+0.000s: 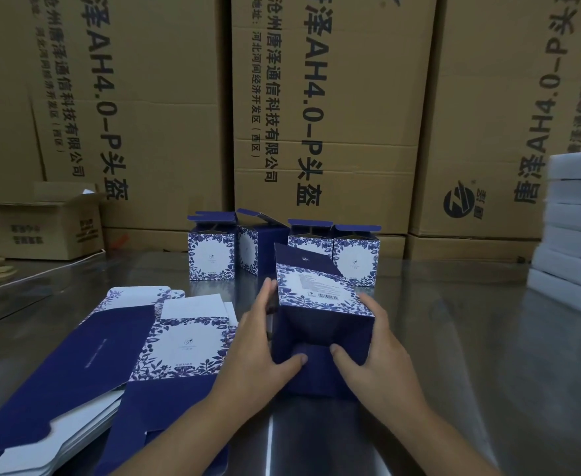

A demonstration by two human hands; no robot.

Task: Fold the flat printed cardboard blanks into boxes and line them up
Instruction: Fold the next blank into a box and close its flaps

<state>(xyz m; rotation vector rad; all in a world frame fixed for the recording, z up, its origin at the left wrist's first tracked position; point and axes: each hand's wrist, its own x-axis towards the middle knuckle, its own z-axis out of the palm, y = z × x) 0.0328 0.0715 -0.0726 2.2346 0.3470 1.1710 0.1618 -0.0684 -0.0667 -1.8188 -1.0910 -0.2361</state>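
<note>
- Holding a half-folded box [320, 297] between both hands near the middle of the worktop [471, 338], tipped so that its navy end faces the camera.
- Clasping the box's left wall with the left hand [259, 341], fingers stretched up along the outside and thumb hooked over the navy flap at the near end.
- Clasping the right wall with the right hand [383, 345] in the same way, thumb pressed on that same flap, fingers wrapped out of sight round the far side.
- Showing on top a white floral panel with a barcode, and one navy flap raised at the far end.
- Lying just left of the left hand: a fanned stack of flat blanks [165, 341], navy and white floral faces up, running down to the near edge of the view.
- Standing beyond the held box: four finished boxes [211, 257] in a row with top flaps open, the right-hand ones partly hidden behind it.
- Rising behind the row: tall brown cartons [333, 97] with black print.
- Sitting further off: a small open carton [52, 228] to the left and stacked white packs [573, 228] at the right edge.
</note>
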